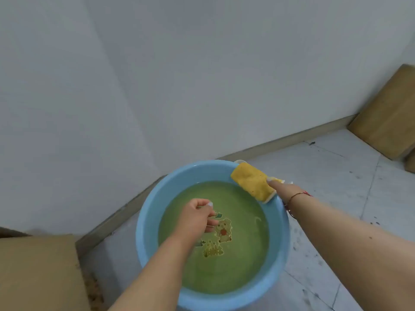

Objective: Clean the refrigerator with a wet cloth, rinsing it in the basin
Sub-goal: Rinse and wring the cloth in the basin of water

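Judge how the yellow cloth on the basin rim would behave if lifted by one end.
The yellow cloth drapes over the blue basin rim, so it would probably hang limp. Probably light. The right hand pinches it; likely easy to grip.

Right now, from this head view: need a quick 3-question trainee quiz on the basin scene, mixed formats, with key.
1. True or false: the yellow cloth lies fully under the water.
2. Which hand touches the cloth? A) left hand B) right hand
3. Fill in: the blue basin stands on the ____.

Key: 1 false, the cloth is draped over the basin's far right rim. 2 B; the left hand hangs over the greenish water, fingers loosely curled, holding nothing. 3 floor.
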A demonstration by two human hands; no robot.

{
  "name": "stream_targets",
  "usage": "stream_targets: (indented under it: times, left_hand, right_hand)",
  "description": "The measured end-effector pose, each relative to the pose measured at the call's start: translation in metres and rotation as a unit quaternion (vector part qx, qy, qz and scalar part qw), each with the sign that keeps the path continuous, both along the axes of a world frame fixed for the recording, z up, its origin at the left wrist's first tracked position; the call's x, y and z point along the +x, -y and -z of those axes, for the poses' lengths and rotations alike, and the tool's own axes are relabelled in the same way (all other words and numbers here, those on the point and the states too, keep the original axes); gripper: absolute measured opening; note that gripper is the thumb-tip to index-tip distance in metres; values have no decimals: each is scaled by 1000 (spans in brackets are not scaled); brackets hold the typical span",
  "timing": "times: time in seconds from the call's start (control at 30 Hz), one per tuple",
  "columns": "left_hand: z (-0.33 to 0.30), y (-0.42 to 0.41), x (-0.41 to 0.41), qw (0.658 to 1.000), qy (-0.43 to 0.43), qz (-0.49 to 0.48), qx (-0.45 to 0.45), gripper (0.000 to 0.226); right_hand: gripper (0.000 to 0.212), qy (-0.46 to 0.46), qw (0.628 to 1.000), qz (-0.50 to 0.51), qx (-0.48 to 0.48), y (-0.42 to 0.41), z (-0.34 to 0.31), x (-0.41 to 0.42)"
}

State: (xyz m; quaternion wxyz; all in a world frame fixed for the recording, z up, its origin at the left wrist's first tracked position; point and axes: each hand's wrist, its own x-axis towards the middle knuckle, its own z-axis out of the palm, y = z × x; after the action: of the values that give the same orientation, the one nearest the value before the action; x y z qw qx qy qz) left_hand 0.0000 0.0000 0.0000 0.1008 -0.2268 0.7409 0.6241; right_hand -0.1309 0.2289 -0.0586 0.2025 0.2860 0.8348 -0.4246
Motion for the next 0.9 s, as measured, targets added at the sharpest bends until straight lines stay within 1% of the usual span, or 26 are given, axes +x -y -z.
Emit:
stream_targets:
  times: [0.03, 0.07, 0.1, 0.13, 0.17, 0.2, 0.27, 0.3, 0.37, 0.4, 0.43, 0.5, 0.53, 0.57, 0.63, 0.67, 0.7, 0.73, 0.77, 0.8, 0.83, 0.87, 0.9]
  left_hand:
    - [5, -2, 2, 1000, -1, -3, 10, 10]
    - [8, -2, 2, 1000, -5, -10, 5, 10]
    - [14, -2, 1, 1000, -7, -11, 13, 11]
    - [19, -1, 3, 1000, -10, -16, 17, 11]
    - [23, -1, 4, 999, -14, -20, 28, 12]
    - [24, -2, 5, 999, -15, -22, 33, 12]
    - [25, -3, 6, 997, -25, -33, 62, 12]
    - [26, -3, 4, 996, -23, -45, 80, 13]
    - [23, -4, 2, 984, -19, -82, 157, 23]
    - [20, -5, 1, 978, -15, -92, 187, 30]
    - [21, -3, -1, 973, -5, -102, 208, 35]
    - [21, 0, -1, 965, 27, -114, 236, 37]
    - [26, 2, 0, 962, 37, -115, 244, 39]
    - [30, 4, 3, 966, 49, -113, 229, 44]
    - [50, 10, 4, 985, 73, -72, 140, 60]
    - [59, 12, 4, 992, 87, -39, 80, 67]
    - [66, 12, 4, 995, 97, 4, 17, 65]
    - [74, 12, 4, 991, 114, 50, -45, 60]
    - [77, 11, 5, 981, 136, 94, -106, 57]
    - [81, 11, 6, 970, 155, 116, -149, 56]
    - [85, 11, 4, 955, 187, 131, -187, 56]
    - [86, 10, 2, 946, 206, 141, -207, 54]
    - [89, 11, 1, 942, 209, 146, -219, 53]
  right_hand:
    - [84, -17, 1000, -6, 8, 2, 0, 1]
    - [78, -31, 999, -8, 23, 2, -1, 4]
    - [65, -55, 997, -16, 48, 3, -4, 2]
    - [48, -92, 993, -16, 65, 3, -6, 4]
    - [31, -138, 988, -21, 62, 4, -5, 5]
    - [18, -189, 980, -25, 49, 8, -8, 10]
    - [14, -294, 954, -56, 24, 18, -15, 17]
    - [12, -334, 938, -88, 21, 25, -21, 22]
    - [6, -399, 897, -187, 24, 40, -36, 38]
    - [5, -416, 874, -250, 18, 47, -42, 47]
    - [4, -409, 855, -320, 11, 53, -44, 55]
    - [12, -324, 836, -442, 34, 62, -40, 69]
    - [17, -273, 837, -471, 54, 63, -34, 71]
    - [18, -239, 844, -474, 73, 64, -26, 70]
    - [19, -201, 858, -459, 112, 69, -11, 67]
    - [25, -180, 855, -468, 128, 73, -2, 67]
    - [34, -150, 840, -500, 147, 79, 8, 67]
    - [43, -113, 812, -547, 171, 86, 18, 69]
    - [51, -74, 776, -594, 201, 93, 29, 71]
    - [57, -37, 741, -628, 235, 99, 39, 74]
    - [62, -4, 717, -643, 269, 103, 47, 76]
    - [63, 23, 707, -642, 297, 105, 53, 76]
    - [63, 32, 708, -629, 320, 106, 58, 74]
